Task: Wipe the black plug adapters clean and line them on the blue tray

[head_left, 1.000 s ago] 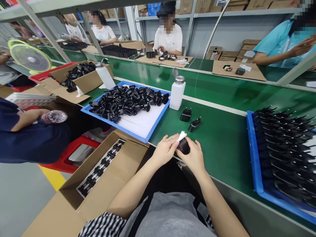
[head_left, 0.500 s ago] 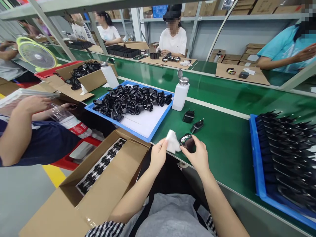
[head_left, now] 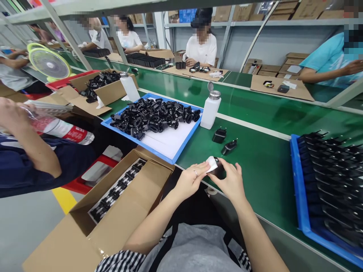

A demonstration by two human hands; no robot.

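Note:
My left hand point(head_left: 191, 179) is closed on a folded white cloth point(head_left: 211, 164), which it presses against the face of a black plug adapter point(head_left: 220, 172). That adapter is gripped between the thumb and fingers of my right hand point(head_left: 231, 178), just over the table's near edge. Its front is mostly hidden by the cloth. Beyond my hands, two more black adapters, one upright point(head_left: 219, 135) and one lying tilted point(head_left: 229, 147), rest on the green table point(head_left: 261, 166). A white pump bottle point(head_left: 210, 111) with its metal lid raised stands behind them.
Left of the bottle lies a blue-rimmed tray point(head_left: 181, 149) heaped with black plug parts. Another blue tray point(head_left: 297, 189) at right holds rows of adapters. An open carton point(head_left: 127, 204) sits below at left. Beside it, a co-worker's arm point(head_left: 34, 139) holds a plastic bottle point(head_left: 69, 130).
My left hand has moved right, bringing the white cloth onto the adapter's face. At left, the co-worker has raised the plastic bottle.

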